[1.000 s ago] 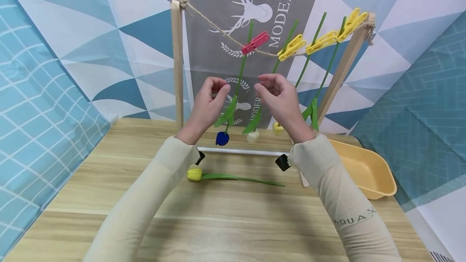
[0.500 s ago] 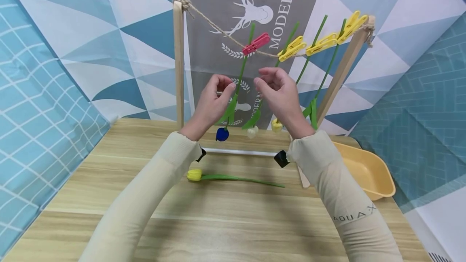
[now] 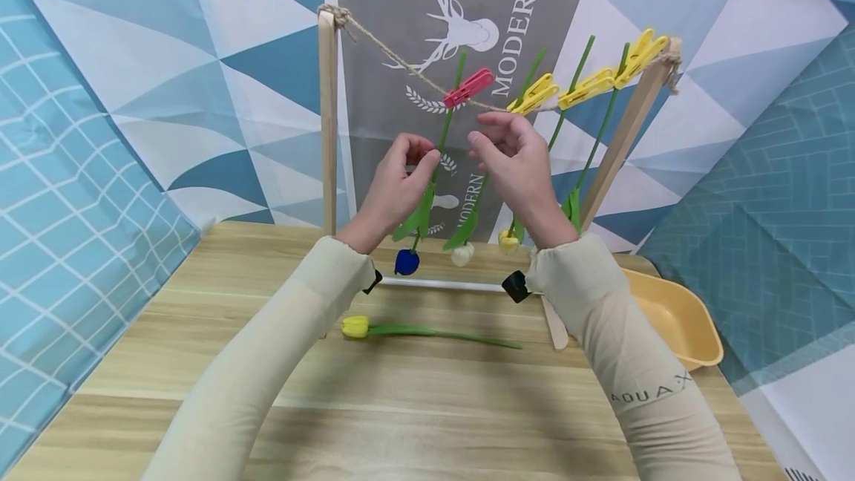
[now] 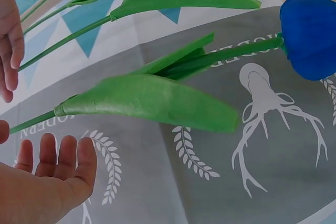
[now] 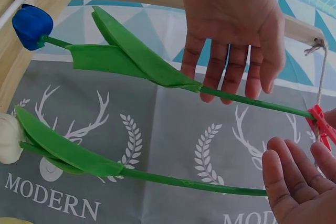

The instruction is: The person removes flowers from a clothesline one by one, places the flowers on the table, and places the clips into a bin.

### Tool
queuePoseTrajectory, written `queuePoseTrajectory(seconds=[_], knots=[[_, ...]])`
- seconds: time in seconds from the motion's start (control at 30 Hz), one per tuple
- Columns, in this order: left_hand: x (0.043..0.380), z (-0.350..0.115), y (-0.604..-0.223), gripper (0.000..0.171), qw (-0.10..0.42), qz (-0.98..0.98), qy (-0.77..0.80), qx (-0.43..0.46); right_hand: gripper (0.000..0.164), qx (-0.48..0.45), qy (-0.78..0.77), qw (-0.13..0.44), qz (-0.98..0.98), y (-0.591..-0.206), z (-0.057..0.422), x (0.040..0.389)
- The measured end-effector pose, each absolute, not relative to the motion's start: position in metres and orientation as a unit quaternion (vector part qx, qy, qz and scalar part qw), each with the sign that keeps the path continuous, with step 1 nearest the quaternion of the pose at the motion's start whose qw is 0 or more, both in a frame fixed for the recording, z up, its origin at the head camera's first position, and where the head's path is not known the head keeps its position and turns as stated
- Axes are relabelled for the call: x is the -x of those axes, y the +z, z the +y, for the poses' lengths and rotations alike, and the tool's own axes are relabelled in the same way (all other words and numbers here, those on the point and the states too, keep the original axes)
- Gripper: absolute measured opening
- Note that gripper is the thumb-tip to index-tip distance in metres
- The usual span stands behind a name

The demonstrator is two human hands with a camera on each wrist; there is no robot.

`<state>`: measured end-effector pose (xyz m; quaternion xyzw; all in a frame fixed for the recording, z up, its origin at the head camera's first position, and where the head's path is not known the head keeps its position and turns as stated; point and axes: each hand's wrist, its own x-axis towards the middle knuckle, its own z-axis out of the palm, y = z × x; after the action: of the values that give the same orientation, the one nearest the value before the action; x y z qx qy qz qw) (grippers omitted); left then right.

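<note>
A blue tulip (image 3: 407, 262) hangs head down by its green stem from a red clothespin (image 3: 469, 87) on a sagging twine line (image 3: 394, 54). Close by its stem is my left hand (image 3: 397, 188), thumb and loosely bent fingers on either side without a visible grip. My right hand (image 3: 517, 162) hovers to the right of that stem, below the clothespins, its fingers relaxed and holding nothing. Behind it, a white tulip (image 3: 462, 254) hangs from a yellow clothespin (image 3: 533, 93). In the left wrist view the blue tulip's leaf (image 4: 152, 100) lies beyond my left fingertips.
Farther right, two yellow clothespins (image 3: 586, 87) hold more hanging tulips, one with a pale yellow head (image 3: 508, 241). Wooden posts (image 3: 328, 117) carry the line. A yellow tulip (image 3: 355, 326) lies on the wooden table (image 3: 414, 407). At right stands an orange-yellow basin (image 3: 675, 310).
My left hand has moved right and slightly up, to the blue tulip's stem. My right hand has risen a little toward the clothespins. The head view has tilted slightly.
</note>
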<state>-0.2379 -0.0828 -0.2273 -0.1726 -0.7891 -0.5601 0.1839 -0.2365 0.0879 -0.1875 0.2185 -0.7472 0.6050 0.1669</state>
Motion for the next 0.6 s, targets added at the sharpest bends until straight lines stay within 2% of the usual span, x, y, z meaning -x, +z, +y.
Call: queuePoseTrajectory(seconds=[0.6], knots=[[0.245,-0.077,-0.222,0.03,0.169,-0.802,-0.545,0.175,0.035,-0.219,0.637,0.205,-0.71,-0.17,0.086,0.234]])
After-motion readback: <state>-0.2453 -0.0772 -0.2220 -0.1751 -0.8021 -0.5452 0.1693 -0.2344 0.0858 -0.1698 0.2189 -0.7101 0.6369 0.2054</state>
